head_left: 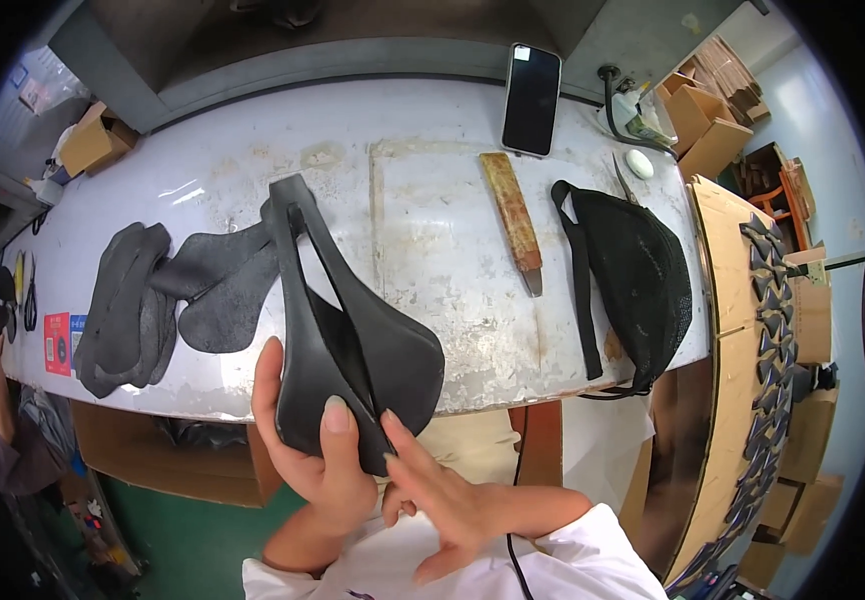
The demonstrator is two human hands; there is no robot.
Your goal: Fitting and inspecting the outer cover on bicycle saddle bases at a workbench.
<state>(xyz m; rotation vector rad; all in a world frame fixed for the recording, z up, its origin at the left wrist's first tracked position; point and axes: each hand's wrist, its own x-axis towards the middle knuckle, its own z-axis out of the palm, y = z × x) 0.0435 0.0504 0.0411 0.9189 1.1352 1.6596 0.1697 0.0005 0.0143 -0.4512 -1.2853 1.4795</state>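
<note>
A black bicycle saddle (393,340) with a long slot down its middle is tilted up in front of me, its narrow nose pointing away. My left hand (328,460) grips its wide rear end, thumb on top and fingers around the left side. The fingertips of my right hand (443,505) touch the rear edge by the slot, with the thumb spread away from it. Left of the saddle, dark grey saddle-shaped cover pieces (228,285) lie on the white table (433,240), next to a stack of similar pieces (128,310).
A worn flat-handled blade (513,220), a phone (532,100), a black bag (638,280) and a white oval object (639,163) lie to the right. Several dark pieces line a board (728,300). At the far left, another person (13,440) works by the table.
</note>
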